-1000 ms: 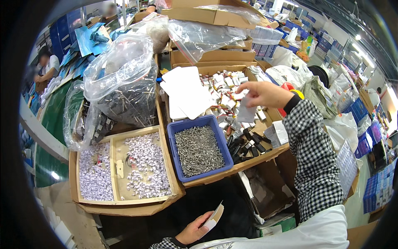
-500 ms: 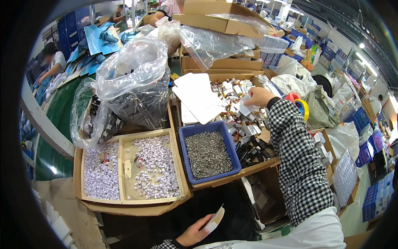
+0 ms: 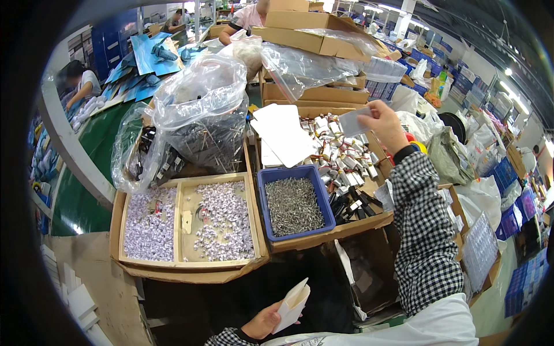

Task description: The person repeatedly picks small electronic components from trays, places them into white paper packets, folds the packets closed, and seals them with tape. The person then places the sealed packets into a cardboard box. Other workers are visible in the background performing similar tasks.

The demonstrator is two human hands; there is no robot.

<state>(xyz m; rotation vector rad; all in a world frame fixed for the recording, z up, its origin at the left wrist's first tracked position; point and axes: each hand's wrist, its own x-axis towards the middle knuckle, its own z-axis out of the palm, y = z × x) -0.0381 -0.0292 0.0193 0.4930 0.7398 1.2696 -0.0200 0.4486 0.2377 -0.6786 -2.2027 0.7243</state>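
Observation:
Low in the view, my left hand (image 3: 262,323) is closed around a small white carton (image 3: 292,307) whose top end stands open. My right hand (image 3: 386,126) is raised over a cardboard box (image 3: 369,222) and pinches a small translucent plastic piece (image 3: 352,122), perhaps a bag. Under it lie many small silver-white blocks with red wires (image 3: 343,151), with black parts (image 3: 353,205) at the box's near end. White flat cards (image 3: 283,137) rest over the box's left side. In front of them stands a blue bin (image 3: 297,233) of small metal pins or screws.
A divided wooden tray (image 3: 178,222) of small white pieces sits left. Behind it is a big clear plastic bag (image 3: 199,98) with dark parts. Stacked cartons (image 3: 314,40) rise at the back, near another person (image 3: 248,20). White bags (image 3: 418,118) crowd the right.
My right hand has lifted out of the box of blocks, bringing up the translucent piece. The carton in my left hand has turned and its opening shows wider. The whole view has shifted slightly.

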